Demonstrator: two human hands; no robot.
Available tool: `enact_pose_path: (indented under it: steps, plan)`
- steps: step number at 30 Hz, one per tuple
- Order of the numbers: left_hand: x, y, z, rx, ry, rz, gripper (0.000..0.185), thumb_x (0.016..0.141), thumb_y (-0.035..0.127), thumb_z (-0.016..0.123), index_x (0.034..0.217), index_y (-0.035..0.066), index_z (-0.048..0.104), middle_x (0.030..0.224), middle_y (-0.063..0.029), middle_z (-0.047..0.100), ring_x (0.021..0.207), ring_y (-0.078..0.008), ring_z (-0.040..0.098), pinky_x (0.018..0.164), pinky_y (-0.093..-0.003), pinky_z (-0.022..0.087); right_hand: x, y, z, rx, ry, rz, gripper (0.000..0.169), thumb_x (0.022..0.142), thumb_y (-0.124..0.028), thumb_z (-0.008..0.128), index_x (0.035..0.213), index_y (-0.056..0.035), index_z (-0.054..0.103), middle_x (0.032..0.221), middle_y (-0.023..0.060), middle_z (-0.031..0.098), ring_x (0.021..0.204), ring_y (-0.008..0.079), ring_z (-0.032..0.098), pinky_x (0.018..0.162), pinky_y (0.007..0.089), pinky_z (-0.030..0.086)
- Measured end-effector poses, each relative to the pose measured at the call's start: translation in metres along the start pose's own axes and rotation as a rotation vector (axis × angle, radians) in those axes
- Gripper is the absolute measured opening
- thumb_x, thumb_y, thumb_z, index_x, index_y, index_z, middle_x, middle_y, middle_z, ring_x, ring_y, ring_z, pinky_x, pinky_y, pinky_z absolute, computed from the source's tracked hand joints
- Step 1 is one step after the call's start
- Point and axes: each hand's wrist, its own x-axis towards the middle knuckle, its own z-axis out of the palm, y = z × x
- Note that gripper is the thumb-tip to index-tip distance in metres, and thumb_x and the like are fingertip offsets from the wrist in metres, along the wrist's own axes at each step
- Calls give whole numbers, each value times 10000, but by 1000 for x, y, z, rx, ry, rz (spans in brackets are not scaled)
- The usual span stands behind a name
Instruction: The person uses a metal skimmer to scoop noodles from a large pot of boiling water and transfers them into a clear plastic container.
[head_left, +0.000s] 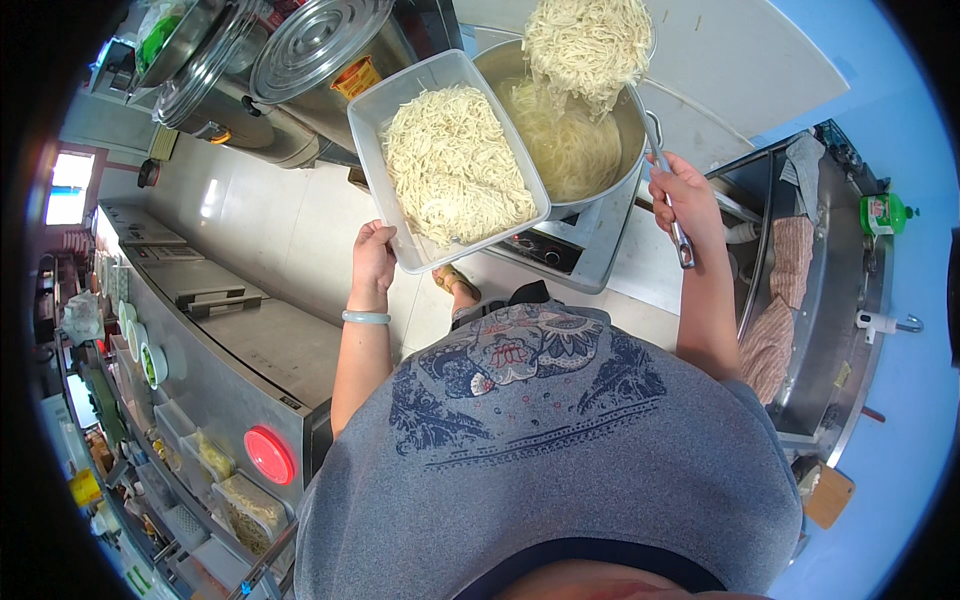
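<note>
My left hand (374, 255) grips the near left corner of a translucent plastic tub (414, 259). Pale shredded strands (457, 165), perhaps tofu skin or noodles, fill much of the tub. In my right hand (686, 199) is the metal handle of a skimmer (660, 154). Its head is heaped with the same pale strands (589, 45), raised over a large steel pot (630, 142), and hides part of the rim. Inside the pot, more strands (570, 150) sit in yellowish liquid. The tub is just left of the pot, overlapping its edge in my view.
The pot stands on a cooker (592, 262) with a control knob. Tall steel pots with lids (322, 37) are at the upper left. A steel counter (247, 330) carrying a red lid (270, 455) and food tubs (255, 502) runs along the left. To the right is a steel sink (825, 315) with cloths (791, 259).
</note>
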Motion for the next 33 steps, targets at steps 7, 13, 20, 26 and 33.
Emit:
enact_pose_path:
  steps: [7, 13, 20, 26, 33]
  plan:
    - [0, 0, 2, -13, 6, 28, 81, 788, -17, 498, 809, 48, 454, 705, -28, 525, 606, -121, 502, 590, -250, 437, 2, -1, 0, -8, 4, -11, 168, 840, -112, 514, 995, -52, 485, 581, -13, 442, 359, 45, 364, 314, 201, 273]
    - [-3, 4, 13, -5, -10, 40, 77, 776, -18, 500, 788, 44, 456, 701, -30, 526, 595, -115, 485, 573, -238, 416, -10, -19, 10, -49, -36, -59, 236, 849, -119, 502, 1067, -34, 469, 589, -13, 433, 357, 43, 351, 319, 199, 268]
    - [1, 2, 7, -12, -4, 61, 79, 775, -6, 512, 785, 48, 454, 691, -26, 520, 589, -113, 474, 562, -236, 404, -48, -51, 40, -47, -167, -87, 309, 844, -85, 477, 1135, 9, 439, 623, 2, 443, 342, 36, 343, 318, 172, 253]
    - [-3, 7, 11, -4, -6, 44, 84, 776, 3, 526, 792, 48, 457, 695, -33, 528, 583, -115, 480, 543, -245, 415, -69, -41, 58, -100, -244, 54, 333, 828, -59, 454, 1154, 6, 435, 597, -9, 415, 323, 20, 315, 299, 156, 227]
    - [2, 3, 8, -14, 4, 62, 87, 778, 16, 538, 800, 51, 462, 691, -39, 538, 564, -115, 484, 518, -240, 413, -53, 18, 60, -221, -425, 209, 320, 836, -30, 503, 1150, 0, 447, 614, -35, 422, 381, 21, 360, 349, 168, 287]
